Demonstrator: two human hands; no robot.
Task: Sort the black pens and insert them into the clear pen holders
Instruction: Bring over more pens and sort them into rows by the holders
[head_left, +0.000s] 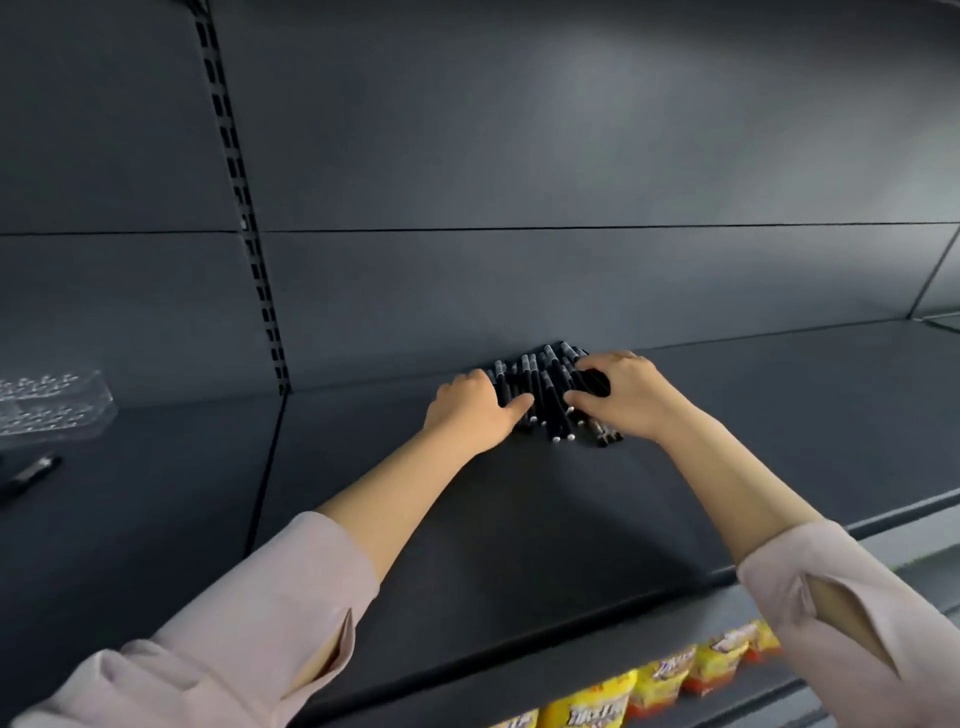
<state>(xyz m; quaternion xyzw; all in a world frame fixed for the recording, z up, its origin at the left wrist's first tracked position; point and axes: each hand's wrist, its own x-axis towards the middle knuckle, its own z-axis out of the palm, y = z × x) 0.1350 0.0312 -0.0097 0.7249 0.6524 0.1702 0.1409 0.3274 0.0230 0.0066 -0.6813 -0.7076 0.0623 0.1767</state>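
A heap of black pens (540, 387) is seen at the back of the dark grey shelf (519, 519), close to the back wall. The pens are lying flat. Some are side by side and some are crossed over each other, with their little white ends pointing this way and that.

The heap is held from both sides. The left hand (467, 410) is laid on the left edge of the heap. Its thumb is stretched across the tops of the pens, and its fingers are tucked round the far side, where they are mostly hidden. The right hand (618, 400) is placed on the right edge, with its fingers bent over the pens and its thumb pointed in toward the middle. The pens are being squeezed together between the two hands.

A clear pen holder (52, 405) is seen far off to the left, on the next part of the shelf, well apart from the heap. No black pen can be seen standing in it. One single pen (31, 473) is lying flat on the shelf just in front of it.

So it looks like very little of the job is done. The pens are only being gathered. They are not yet lined up, not yet carried over to the holder, and not yet pushed in. Almost all of the work is left.

Yellow snack bags (623, 691) can be seen on the shelf below.
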